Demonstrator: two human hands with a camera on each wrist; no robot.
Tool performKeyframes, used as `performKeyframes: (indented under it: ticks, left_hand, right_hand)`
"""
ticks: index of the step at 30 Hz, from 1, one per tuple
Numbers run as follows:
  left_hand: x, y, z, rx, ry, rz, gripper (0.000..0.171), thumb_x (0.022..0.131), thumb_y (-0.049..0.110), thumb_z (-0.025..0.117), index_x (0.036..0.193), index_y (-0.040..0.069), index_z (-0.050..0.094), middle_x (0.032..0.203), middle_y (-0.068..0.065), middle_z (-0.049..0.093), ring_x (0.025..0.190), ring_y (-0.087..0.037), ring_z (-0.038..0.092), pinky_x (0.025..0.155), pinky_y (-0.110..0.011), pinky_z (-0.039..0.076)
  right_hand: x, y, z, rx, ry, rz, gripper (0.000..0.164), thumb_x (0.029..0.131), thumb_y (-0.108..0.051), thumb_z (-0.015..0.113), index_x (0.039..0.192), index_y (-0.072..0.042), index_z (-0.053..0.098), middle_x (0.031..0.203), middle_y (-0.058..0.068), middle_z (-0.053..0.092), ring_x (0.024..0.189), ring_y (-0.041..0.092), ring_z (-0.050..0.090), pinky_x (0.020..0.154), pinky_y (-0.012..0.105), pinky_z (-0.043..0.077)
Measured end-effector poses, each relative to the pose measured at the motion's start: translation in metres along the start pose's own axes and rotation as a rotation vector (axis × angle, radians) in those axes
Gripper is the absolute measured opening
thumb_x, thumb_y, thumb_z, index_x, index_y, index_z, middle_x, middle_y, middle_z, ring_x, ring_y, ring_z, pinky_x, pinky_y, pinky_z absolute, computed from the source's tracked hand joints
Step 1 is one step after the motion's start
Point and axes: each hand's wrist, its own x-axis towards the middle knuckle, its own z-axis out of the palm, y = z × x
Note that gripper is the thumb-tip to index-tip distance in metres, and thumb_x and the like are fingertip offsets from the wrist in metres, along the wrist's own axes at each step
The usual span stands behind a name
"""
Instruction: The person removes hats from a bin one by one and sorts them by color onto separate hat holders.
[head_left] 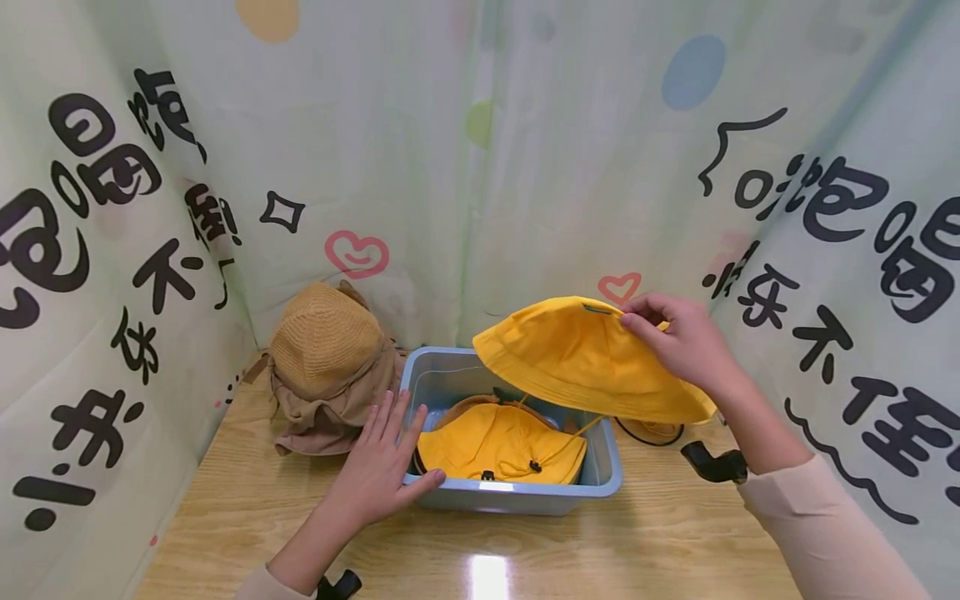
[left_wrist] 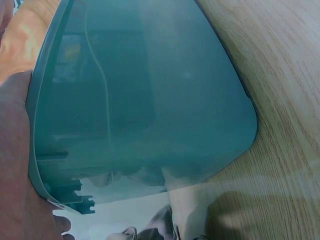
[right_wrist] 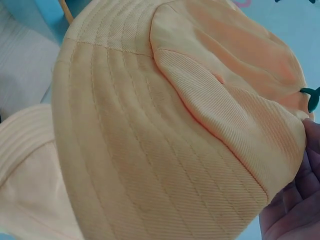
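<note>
My right hand (head_left: pixel 684 342) pinches a yellow bucket hat (head_left: pixel 566 354) at its crown, holding it tilted over the right part of a blue plastic bin (head_left: pixel 517 498). Stitched rings run round the hat's brim, and a small green sprout (right_wrist: pixel 312 99) shows on its crown in the right wrist view. A thin yellow cord hangs from it. Inside the bin lies another yellow hat (head_left: pixel 495 437) with black cord toggles, and a brown edge shows behind it. My left hand (head_left: pixel 386 467) rests on the bin's left front rim, fingers straight and spread.
Left of the bin, a tan woven hat (head_left: pixel 322 337) sits on top of brown fabric hats (head_left: pixel 330 408) on the wooden table (head_left: pixel 600 554). Behind the bin's right side a black cord (head_left: pixel 648 437) and some yellow fabric show. Printed curtains (head_left: pixel 420 167) enclose the table.
</note>
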Motion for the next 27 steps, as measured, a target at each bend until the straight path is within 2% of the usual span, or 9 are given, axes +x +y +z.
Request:
performKeyframes:
  ticks: [7,13,19,27]
  left_hand:
    - [-0.001,0.0,0.001,-0.012,-0.005,-0.001,0.093,0.092,0.072,0.046,0.157,0.007,0.03,0.164,-0.023,0.013,0.152,-0.042,0.006,0.12,-0.059,0.016]
    - [-0.001,0.0,0.002,0.001,0.012,-0.003,0.092,0.092,0.071,0.047,0.156,0.007,0.032,0.164,-0.024,0.016,0.151,-0.044,0.012,0.119,-0.06,0.019]
    - [0.0,0.001,0.001,0.003,-0.003,-0.003,0.093,0.093,0.072,0.045,0.157,0.008,0.029,0.164,-0.024,0.014,0.152,-0.042,0.006,0.119,-0.06,0.018]
    - [-0.002,0.002,0.0,0.008,0.003,-0.009,0.093,0.092,0.072,0.046,0.157,0.008,0.029,0.164,-0.024,0.015,0.152,-0.041,0.006,0.12,-0.059,0.017]
  right_hand:
    - [-0.004,0.003,-0.014,0.005,0.026,0.054,0.021,0.099,-0.028,0.064,0.104,-0.009,0.073,0.092,0.007,0.072,0.078,0.009,0.056,0.065,0.015,0.044]
    - [-0.008,0.005,-0.027,-0.02,0.086,0.095,0.024,0.098,-0.03,0.065,0.104,-0.009,0.073,0.092,0.009,0.072,0.077,0.004,0.055,0.063,0.014,0.043]
    - [-0.015,0.007,-0.039,-0.05,0.111,0.143,0.028,0.098,-0.034,0.064,0.106,-0.008,0.072,0.094,0.011,0.071,0.078,0.005,0.052,0.062,0.013,0.042]
    - [-0.022,0.017,-0.053,-0.06,0.124,0.181,0.032,0.1,-0.034,0.061,0.111,-0.005,0.07,0.097,0.014,0.069,0.078,0.004,0.049,0.06,0.011,0.041]
